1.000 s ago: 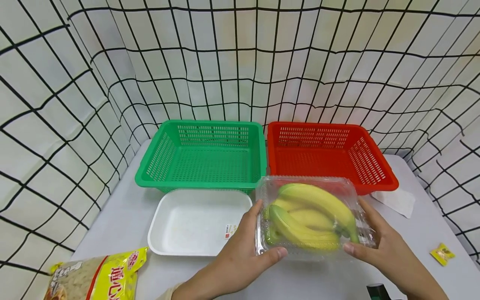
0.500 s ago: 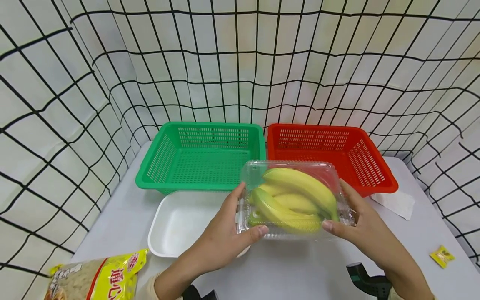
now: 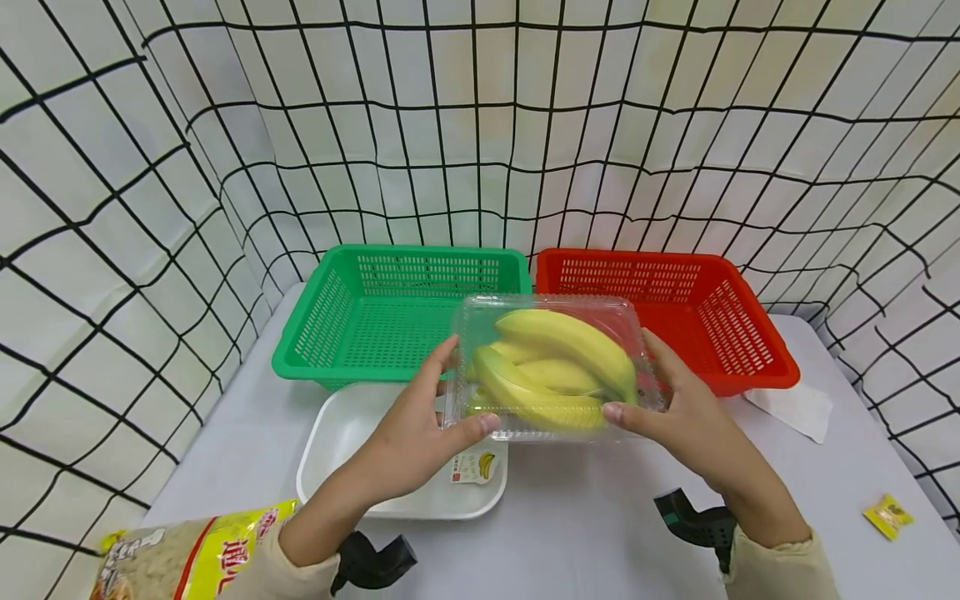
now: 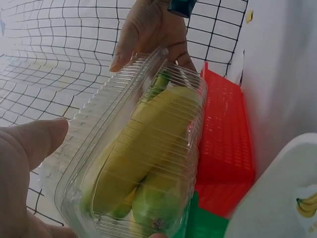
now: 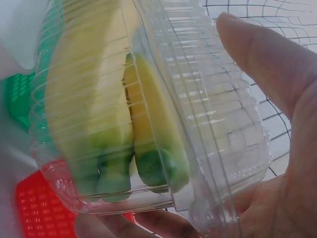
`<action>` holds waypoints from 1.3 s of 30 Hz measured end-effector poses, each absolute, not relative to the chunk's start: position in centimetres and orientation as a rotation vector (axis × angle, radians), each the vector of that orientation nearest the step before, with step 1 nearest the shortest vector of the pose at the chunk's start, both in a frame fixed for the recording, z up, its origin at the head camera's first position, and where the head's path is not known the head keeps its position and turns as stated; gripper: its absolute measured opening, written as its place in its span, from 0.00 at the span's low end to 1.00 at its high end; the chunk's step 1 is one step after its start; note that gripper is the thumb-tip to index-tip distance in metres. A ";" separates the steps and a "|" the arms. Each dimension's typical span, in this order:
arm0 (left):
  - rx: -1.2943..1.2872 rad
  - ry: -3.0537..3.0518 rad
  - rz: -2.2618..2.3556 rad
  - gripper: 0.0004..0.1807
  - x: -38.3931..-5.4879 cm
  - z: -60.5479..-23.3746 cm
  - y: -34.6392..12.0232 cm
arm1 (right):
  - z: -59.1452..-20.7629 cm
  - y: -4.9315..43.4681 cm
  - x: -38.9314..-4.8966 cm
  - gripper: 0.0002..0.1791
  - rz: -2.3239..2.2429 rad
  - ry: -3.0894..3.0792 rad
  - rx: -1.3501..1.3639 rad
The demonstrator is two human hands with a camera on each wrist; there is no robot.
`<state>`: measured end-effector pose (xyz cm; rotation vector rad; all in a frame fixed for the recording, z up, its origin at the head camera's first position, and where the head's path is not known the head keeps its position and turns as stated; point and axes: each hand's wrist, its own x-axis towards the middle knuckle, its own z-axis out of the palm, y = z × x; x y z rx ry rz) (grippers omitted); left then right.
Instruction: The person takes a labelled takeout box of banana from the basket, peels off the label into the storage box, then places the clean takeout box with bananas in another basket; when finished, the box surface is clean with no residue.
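A clear plastic clamshell box [image 3: 551,304] with several yellow bananas [image 3: 558,375] inside is held up over the table, its lid closed. My left hand [image 3: 408,433] grips the box's left end, thumb along the near edge. At the opposite end my right hand [image 3: 686,412] holds it, thumb on the near corner. Green tips of the bananas [image 5: 153,166] show through the plastic in the right wrist view. Below and to the left of the box lies a white tray [image 3: 337,450] with a banana-picture label [image 3: 475,467], partly behind my left hand.
A green basket [image 3: 401,372] and a red basket [image 3: 738,333] stand side by side at the back. A yellow food bag [image 3: 180,554] lies front left, a small yellow packet [image 3: 888,517] at the right. White paper [image 3: 795,408] lies by the red basket. Black wire mesh [image 3: 495,137] surrounds the table.
Both hands have carried the box of bananas left and farther from me, from in front of the red basket to between the two baskets. The baskets and tray stay in place.
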<state>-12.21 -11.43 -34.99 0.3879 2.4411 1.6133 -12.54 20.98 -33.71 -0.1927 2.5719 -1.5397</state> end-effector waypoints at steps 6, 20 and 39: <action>0.416 2.450 1.590 0.55 -13.7 -34.7 -12.9 | -33.3 19.5 -14.2 0.58 -1.561 2.564 -0.241; 0.456 2.518 1.526 0.53 -17.3 -34.0 -16.3 | -32.9 16.2 -19.0 0.57 -1.550 2.525 -0.310; 0.417 2.564 1.549 0.53 -21.1 -33.9 -20.6 | -32.9 11.0 -23.6 0.56 -1.654 2.416 -0.527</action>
